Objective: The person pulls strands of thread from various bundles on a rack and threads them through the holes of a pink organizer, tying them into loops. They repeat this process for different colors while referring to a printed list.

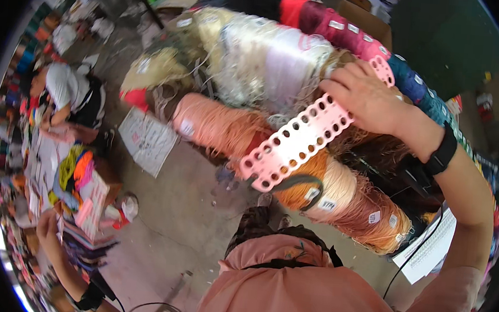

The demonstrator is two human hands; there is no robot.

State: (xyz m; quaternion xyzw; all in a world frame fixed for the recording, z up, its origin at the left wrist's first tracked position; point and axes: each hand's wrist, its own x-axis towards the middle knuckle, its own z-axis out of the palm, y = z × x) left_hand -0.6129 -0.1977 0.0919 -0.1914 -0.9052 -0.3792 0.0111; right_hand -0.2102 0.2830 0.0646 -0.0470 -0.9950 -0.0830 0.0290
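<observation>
A long pink plastic strip (297, 141) with rows of round holes along both edges slants across the upper middle. My right hand (362, 97) is closed over its upper part, fingers wrapped across the face. Beneath the strip lie thread bundles with small white labels: an orange one (298, 190), a peach one (338, 186) and a salmon one (217, 121). Far out to the left, my left hand (49, 228) is held with its fingers drawn together beside a table's edge. Whatever is in those fingers is too small to make out.
Cream thread bundles (213, 24), partly under clear plastic, lie behind the strip. A person (70, 92) in a white top bends over a cluttered table with bright yarn (72, 171). A white sack (147, 142) lies on the floor. Printed paper (430, 246) sits at right.
</observation>
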